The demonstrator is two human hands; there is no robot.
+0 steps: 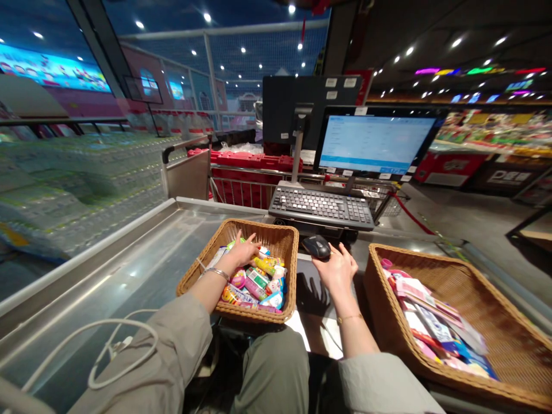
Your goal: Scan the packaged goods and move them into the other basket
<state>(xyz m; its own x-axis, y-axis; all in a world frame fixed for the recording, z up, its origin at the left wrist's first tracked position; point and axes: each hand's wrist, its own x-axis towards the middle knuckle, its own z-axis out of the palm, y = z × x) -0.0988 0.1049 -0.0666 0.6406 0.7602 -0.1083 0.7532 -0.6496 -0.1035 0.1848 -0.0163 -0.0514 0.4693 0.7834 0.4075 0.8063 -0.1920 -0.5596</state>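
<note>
- Well, closest in are the person's grey sleeves and knees, with a white cable [116,345] looped on the steel tabletop [150,247] to the left.
- Left hand [244,253] is down inside the left basket [259,225], palm down on the heap of packets [256,282]. Its fingers curl over the far side of the heap. Whether they have closed on one packet I cannot tell, since the hand covers what is under it.
- A yellow packet [266,264] lies just beside those fingers, flat on the heap. Its long axis runs roughly across the basket, left to right; which end is its top is too small to read.
- Right hand [338,270] rests palm down between the two baskets, fingers loosely spread and holding nothing. The thumb side is at the near edge of a black mouse [316,247].
- This looks to me like the picking stage: one hand choosing from the heap, the other waiting by the mouse. Lifting one packet cleanly would call for a pinch on its short sides, as the others crowd against it.
- Right basket [431,259] holds more packets, lying flat along its near side.
- Farther off stand a keyboard [321,207] and a lit screen [375,144].
</note>
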